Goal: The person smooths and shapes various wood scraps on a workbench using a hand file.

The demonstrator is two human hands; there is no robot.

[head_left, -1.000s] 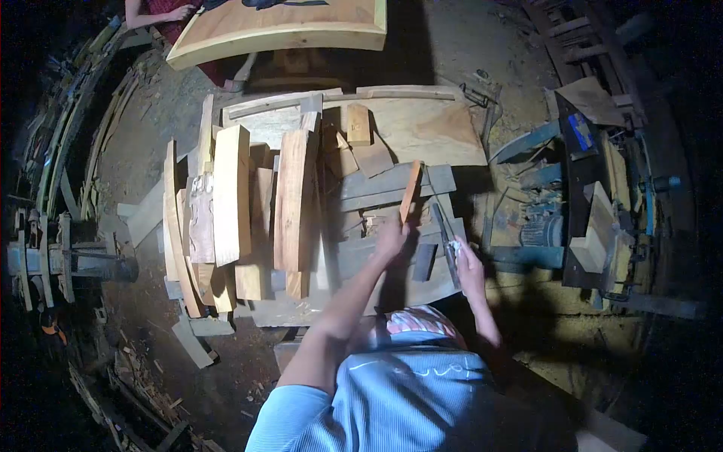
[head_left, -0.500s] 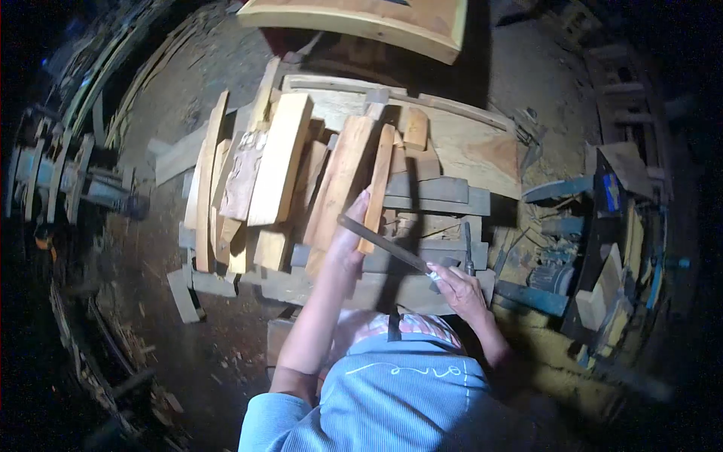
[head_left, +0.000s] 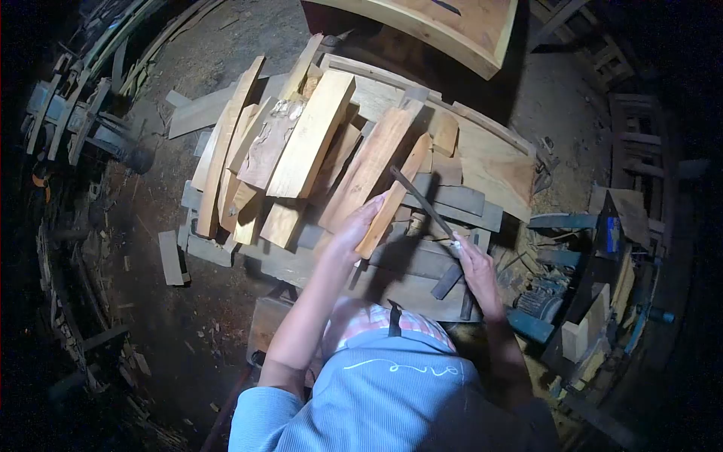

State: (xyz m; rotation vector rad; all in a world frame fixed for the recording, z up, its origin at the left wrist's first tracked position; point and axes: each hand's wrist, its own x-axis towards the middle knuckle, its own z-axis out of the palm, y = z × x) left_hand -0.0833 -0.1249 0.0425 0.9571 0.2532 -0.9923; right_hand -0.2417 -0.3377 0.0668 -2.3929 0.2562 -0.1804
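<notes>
My left hand is closed around the near end of a narrow strip of wood, which slants away from me over the bench. In my right hand is a long, dark, flat file, gripped at its near end, where something whitish shows by the fingers. The file's far end lies over or against the strip's right side; exact contact is hard to tell. Just left of the strip rests a wider reddish board. A short wood block sits beyond the strip's far end.
A thick pale beam and several other lumber pieces are heaped on the left of the low wooden bench. Beyond it stands a large wooden panel or box. Machinery with a motor is at right; offcuts litter the floor.
My right hand and the file have moved forward, the file's tip now farther up the strip. My left hand still grips the strip, which leans more to the right. The camera view has turned.
</notes>
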